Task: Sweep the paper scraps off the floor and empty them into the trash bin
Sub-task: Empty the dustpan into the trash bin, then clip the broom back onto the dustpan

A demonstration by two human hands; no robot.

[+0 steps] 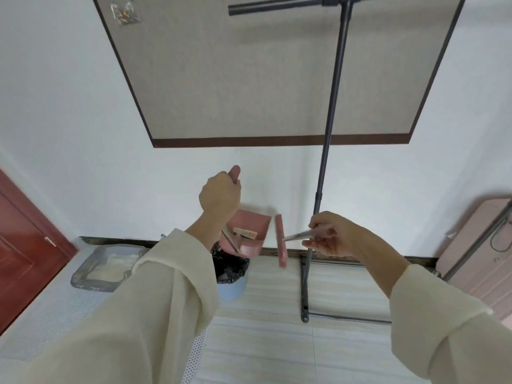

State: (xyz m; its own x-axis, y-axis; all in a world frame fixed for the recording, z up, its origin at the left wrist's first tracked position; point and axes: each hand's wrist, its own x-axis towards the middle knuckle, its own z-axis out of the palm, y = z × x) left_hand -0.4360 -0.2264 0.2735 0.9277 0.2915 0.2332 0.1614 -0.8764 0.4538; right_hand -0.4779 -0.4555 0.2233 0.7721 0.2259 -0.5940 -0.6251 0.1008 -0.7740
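A pink dustpan [250,231] is held tilted above a black-lined trash bin [231,275] against a white wall.

The left hand [220,196] is raised with its grip curled fully round the pink top of the dustpan's handle. Paper scraps [245,232] are seen lying in the dustpan's tray, directly over the bin's black bag. The right hand [332,235] is held out to the side at a lower height, its grip closed round the pale handle of a pink broom [281,241], whose head is turned upright just beside the dustpan. The bin is stood on the pale tiled floor [263,342].
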